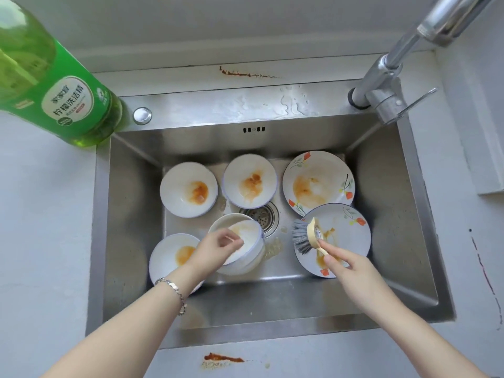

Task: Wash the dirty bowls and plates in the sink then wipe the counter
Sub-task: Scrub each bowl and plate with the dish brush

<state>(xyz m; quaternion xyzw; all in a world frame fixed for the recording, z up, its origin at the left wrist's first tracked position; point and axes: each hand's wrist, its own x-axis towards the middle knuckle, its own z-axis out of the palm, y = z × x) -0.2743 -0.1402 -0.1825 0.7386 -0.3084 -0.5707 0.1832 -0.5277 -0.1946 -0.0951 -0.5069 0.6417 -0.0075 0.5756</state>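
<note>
Left to right: in the sink (131, 214), the left hand (218, 246) is gripping the rim of a tilted, sauce-streaked bowl (249, 241) beside the drain, fingers curling around it. The right hand (343, 266) is pinching the handle of a dish brush (311, 230) over a floral plate (351, 230). For scrubbing, the bowl wants steadying at a tilt while the bristles are circling across the stain, rim included.

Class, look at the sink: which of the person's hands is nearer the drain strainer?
Left. The left hand, gripping a bowl, sits just beside the drain strainer, on its left; the right hand, holding the brush, is farther off to its right.
</note>
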